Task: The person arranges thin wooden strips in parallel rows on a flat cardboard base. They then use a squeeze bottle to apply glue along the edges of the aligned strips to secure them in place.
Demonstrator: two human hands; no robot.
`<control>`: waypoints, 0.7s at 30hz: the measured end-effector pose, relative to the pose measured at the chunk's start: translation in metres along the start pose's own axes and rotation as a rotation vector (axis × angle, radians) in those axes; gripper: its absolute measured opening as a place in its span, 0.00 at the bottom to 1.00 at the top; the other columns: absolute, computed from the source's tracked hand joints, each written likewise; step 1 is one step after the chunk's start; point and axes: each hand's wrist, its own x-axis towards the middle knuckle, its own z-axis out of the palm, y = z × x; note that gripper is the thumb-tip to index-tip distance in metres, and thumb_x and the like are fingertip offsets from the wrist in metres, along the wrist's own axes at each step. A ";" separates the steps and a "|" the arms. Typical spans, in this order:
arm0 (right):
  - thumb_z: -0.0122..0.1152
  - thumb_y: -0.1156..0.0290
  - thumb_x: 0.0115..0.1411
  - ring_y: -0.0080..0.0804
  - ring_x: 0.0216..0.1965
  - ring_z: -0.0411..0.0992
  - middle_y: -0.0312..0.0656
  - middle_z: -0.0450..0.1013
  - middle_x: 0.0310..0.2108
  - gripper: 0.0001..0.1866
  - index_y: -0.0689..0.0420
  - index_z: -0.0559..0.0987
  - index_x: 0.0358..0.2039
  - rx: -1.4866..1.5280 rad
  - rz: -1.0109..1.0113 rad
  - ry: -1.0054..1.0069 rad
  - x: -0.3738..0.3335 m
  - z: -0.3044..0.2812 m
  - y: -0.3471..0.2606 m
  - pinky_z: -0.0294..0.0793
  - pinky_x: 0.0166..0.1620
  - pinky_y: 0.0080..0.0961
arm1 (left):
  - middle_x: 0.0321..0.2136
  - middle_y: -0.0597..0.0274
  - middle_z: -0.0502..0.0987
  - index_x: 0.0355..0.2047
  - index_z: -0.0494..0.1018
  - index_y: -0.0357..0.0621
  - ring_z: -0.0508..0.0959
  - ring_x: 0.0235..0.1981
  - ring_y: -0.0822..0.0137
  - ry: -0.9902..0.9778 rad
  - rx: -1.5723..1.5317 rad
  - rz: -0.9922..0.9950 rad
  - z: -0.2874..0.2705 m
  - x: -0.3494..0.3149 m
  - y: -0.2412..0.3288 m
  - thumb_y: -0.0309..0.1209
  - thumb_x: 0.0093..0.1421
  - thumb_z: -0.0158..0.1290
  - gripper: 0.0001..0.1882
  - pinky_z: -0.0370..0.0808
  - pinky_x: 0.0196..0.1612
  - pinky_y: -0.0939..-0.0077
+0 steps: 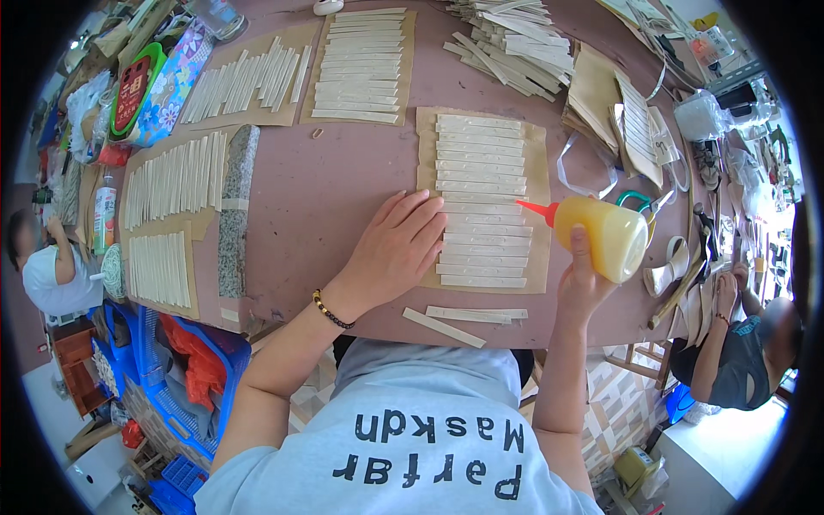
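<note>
My right hand (586, 279) grips a squeeze bottle (611, 230) filled with something yellow. The bottle is tilted on its side, and its red nozzle (536, 209) points left, its tip at the right ends of a column of pale flat strips (481, 176). These strips lie crosswise, one below another, on a brown paper sheet (538, 163). My left hand (399, 236) lies flat with fingers stretched out, the fingertips on the sheet's left edge beside the strips. Below the sheet, a few loose strips (444, 328) rest near the table's front edge.
More strip-covered brown sheets (406, 60) lie at the back and left of the table (335, 172). A loose strip pile (515, 43) sits at the back. Scissors (652, 206) and belt-like straps (687, 283) lie at right. A blue basket (184, 386) stands lower left. Two other people sit at either side.
</note>
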 end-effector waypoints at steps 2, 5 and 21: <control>0.69 0.78 0.62 0.40 0.56 0.75 0.50 0.75 0.56 0.26 0.64 0.70 0.59 -0.106 0.023 0.039 0.002 -0.011 0.000 0.75 0.59 0.36 | 0.58 0.56 0.72 0.52 0.73 0.38 0.68 0.64 0.54 0.003 0.001 0.004 0.000 0.000 0.000 0.31 0.61 0.59 0.20 0.66 0.67 0.55; 0.68 0.76 0.62 0.43 0.56 0.75 0.51 0.74 0.56 0.27 0.64 0.69 0.60 -0.053 -0.013 0.091 0.009 -0.020 -0.001 0.76 0.59 0.37 | 0.59 0.55 0.72 0.52 0.73 0.38 0.68 0.63 0.54 0.002 -0.004 0.006 -0.001 0.001 0.000 0.31 0.61 0.59 0.20 0.67 0.66 0.55; 0.69 0.78 0.61 0.40 0.57 0.74 0.53 0.73 0.58 0.30 0.63 0.67 0.61 0.120 0.069 -0.034 -0.006 -0.011 -0.001 0.75 0.60 0.35 | 0.60 0.53 0.71 0.55 0.73 0.42 0.69 0.64 0.53 -0.028 -0.009 -0.054 -0.003 -0.014 0.006 0.34 0.63 0.59 0.21 0.56 0.71 0.44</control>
